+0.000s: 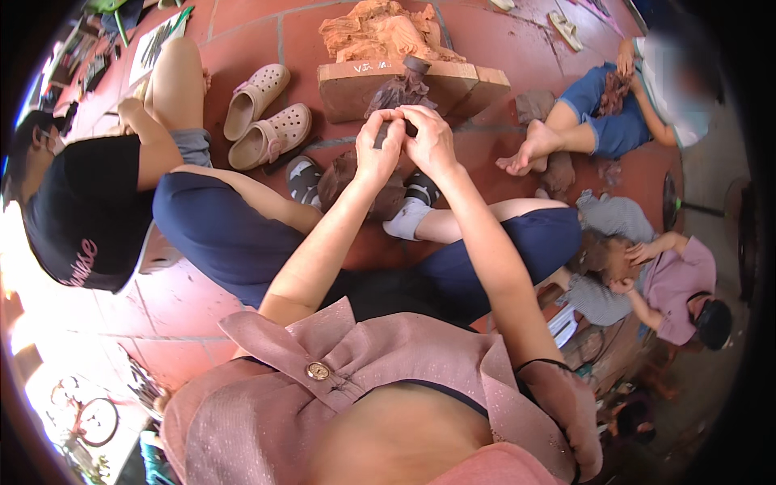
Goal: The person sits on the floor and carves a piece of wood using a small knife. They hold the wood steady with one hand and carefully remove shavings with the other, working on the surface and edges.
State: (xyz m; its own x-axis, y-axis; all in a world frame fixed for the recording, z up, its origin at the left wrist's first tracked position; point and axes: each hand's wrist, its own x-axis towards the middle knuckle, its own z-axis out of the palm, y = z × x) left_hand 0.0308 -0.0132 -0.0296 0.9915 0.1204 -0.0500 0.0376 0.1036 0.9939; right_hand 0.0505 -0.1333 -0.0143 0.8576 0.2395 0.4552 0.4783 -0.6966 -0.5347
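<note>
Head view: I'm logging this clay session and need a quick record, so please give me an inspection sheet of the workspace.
Surface: red tiled floor, smeared with clay.
Job's things: small dark clay piece pinched between both hands; dark clay figure on a wooden board; orange clay sculpture behind it.
Clutter: pair of pink clogs, clay lumps, papers at the far left.
Grippers: left hand and right hand raised together, fingertips closed on the piece.
Cables: nothing seen.
Surroundings: person in a black top on the left, seated people on the right, one working clay.
</note>
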